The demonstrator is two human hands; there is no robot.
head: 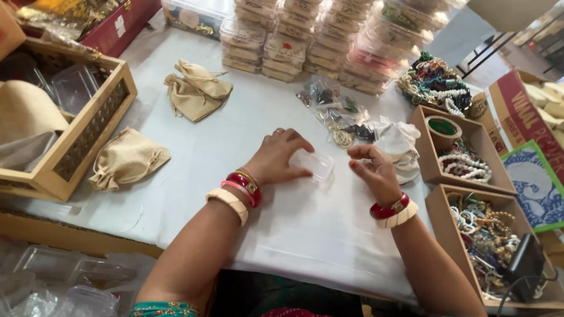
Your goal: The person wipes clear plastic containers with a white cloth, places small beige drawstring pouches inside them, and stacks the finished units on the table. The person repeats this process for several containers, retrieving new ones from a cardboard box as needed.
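Left hand (pixel 277 157): fingers spread, resting on top of a small clear box (pixel 314 164), pressing it flat on the counter (pixel 235 135). Can't tell what's in the box; looks see-through, nothing obvious inside. Right hand (pixel 371 167): fingers curled in, thumb and forefinger tips nearly pinched, just right of the box, not touching it; can't tell if anything is between the tips. Both wrists carry red and cream bangles.

Just beyond the fingers: loose clear packets (pixel 335 111) with small dark and pale pieces, and a white cloth pouch (pixel 402 147) beside the right hand.

Right of the right hand: open carton (pixel 420 141) holding a round green-topped tub and white bead bracelets. Nearer carton (pixel 439 217) below it, full of mixed bead bracelets, with a black device on its right edge. Behind those, a heap of beads (pixel 435 82) in mixed colours.

Far side of the counter: stacks of lidded clear boxes (pixel 305 38), contents blurred.

Left of the left hand: one tan drawstring pouch (pixel 126 158); two more pouches (pixel 197 88) further back. Wooden crate (pixel 94 126) at the left edge holds clear boxes and a tan cloth.
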